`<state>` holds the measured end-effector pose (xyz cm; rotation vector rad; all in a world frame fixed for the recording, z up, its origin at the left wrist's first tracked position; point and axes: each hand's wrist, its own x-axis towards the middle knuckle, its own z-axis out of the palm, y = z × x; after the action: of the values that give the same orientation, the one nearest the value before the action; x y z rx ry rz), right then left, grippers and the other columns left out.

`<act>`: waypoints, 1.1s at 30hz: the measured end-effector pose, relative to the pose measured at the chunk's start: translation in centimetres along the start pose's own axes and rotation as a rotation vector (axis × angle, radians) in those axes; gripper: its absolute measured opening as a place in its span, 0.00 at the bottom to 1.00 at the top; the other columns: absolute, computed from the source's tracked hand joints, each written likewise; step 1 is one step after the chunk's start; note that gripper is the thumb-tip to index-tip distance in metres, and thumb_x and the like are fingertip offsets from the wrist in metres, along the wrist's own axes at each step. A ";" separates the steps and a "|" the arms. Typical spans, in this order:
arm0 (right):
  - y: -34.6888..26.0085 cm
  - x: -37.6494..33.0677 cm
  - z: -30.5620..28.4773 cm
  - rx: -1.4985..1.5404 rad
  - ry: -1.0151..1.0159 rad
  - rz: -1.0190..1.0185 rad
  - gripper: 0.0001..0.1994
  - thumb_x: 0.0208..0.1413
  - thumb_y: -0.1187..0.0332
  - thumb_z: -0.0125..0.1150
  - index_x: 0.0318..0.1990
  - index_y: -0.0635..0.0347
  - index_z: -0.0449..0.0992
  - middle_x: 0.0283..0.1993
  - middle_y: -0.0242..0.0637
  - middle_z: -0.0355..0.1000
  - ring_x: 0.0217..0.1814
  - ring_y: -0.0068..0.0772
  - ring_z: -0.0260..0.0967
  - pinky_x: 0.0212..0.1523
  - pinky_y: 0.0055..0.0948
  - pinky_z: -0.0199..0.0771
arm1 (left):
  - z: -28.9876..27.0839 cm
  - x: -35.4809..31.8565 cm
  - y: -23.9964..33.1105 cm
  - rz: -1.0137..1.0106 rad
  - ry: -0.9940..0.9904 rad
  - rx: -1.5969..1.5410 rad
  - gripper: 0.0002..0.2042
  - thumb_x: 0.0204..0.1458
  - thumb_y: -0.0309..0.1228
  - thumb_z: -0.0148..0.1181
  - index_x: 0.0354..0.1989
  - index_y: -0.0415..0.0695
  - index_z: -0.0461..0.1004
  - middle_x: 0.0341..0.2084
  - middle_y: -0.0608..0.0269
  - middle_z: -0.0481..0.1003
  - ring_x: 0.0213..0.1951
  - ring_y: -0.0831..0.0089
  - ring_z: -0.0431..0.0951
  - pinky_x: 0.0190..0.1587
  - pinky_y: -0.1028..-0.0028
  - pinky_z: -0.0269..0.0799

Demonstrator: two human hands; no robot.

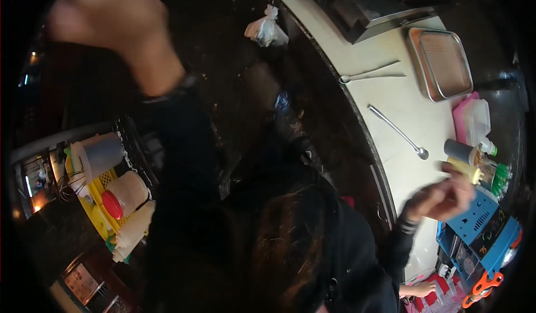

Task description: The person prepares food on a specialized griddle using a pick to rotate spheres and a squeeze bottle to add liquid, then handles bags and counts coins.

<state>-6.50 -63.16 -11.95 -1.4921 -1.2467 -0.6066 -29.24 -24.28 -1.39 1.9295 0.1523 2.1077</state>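
Note:
My left hand [109, 20] is raised at the upper left, smeared by motion and partly past the dark rim. Whether it holds anything cannot be made out. Over the right side of the pale counter [357, 51], my right hand [444, 197] is slightly blurred, its fingers loosely bent and apart, with nothing visible in them. Closest to it are a yellow squeeze bottle [463, 169] and a blue organizer box [473, 215]. A long metal spoon [397, 130] lies on the counter farther off, and metal tongs [371, 78] lie beyond it.
Metal trays [413, 62] and a pink-and-clear plastic container [474, 119] line the counter's right side. A tied plastic bag [268, 31] hangs at its far corner. At left, a yellow basket [100, 193] carries a red-lidded tub [127, 196]. Another person's hand [422, 289] shows at lower right.

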 end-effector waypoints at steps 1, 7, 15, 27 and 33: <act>-1.2 -2.8 2.3 0.016 -0.118 0.131 0.06 0.51 0.75 0.52 0.37 0.61 0.66 0.31 0.40 0.65 0.32 0.40 0.68 0.32 0.33 0.72 | -0.2 -4.0 -1.6 -0.097 0.045 -0.011 0.12 0.55 0.30 0.49 0.43 0.35 0.67 0.20 0.47 0.74 0.18 0.68 0.73 0.24 0.70 0.73; -2.5 -16.4 15.8 0.304 -0.887 0.779 0.10 0.52 0.79 0.52 0.42 0.63 0.71 0.44 0.47 0.64 0.44 0.54 0.66 0.42 0.37 0.68 | -8.3 -38.7 -9.8 -0.825 -0.204 0.424 0.06 0.52 0.17 0.49 0.37 0.39 0.67 0.29 0.61 0.70 0.25 0.72 0.72 0.30 0.71 0.70; 1.0 -39.2 21.3 -0.155 -1.588 0.753 0.20 0.51 0.64 0.57 0.51 0.58 0.66 0.51 0.48 0.61 0.50 0.58 0.62 0.45 0.53 0.66 | -26.0 -77.1 -4.5 -1.491 -1.053 0.397 0.10 0.44 0.32 0.59 0.37 0.52 0.78 0.31 0.52 0.75 0.40 0.51 0.74 0.42 0.56 0.70; -3.1 -50.8 20.8 -0.615 -1.674 0.698 0.22 0.53 0.61 0.52 0.56 0.54 0.63 0.50 0.52 0.61 0.52 0.56 0.61 0.46 0.51 0.68 | -14.2 -89.2 -13.0 -1.793 -1.657 0.496 0.20 0.42 0.49 0.61 0.48 0.70 0.75 0.62 0.52 0.55 0.62 0.44 0.51 0.59 0.48 0.55; -3.7 -51.6 20.1 -0.693 -1.742 0.901 0.22 0.53 0.56 0.52 0.57 0.47 0.67 0.59 0.60 0.58 0.61 0.61 0.56 0.55 0.51 0.63 | -11.4 -93.2 -13.7 -1.840 -1.666 0.552 0.28 0.40 0.61 0.60 0.52 0.68 0.73 0.68 0.52 0.43 0.68 0.45 0.32 0.62 0.38 0.41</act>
<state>-31.45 -64.88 -61.44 -3.0420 -1.2147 1.3274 -32.21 -35.48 -95.55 1.6046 1.3440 -0.7705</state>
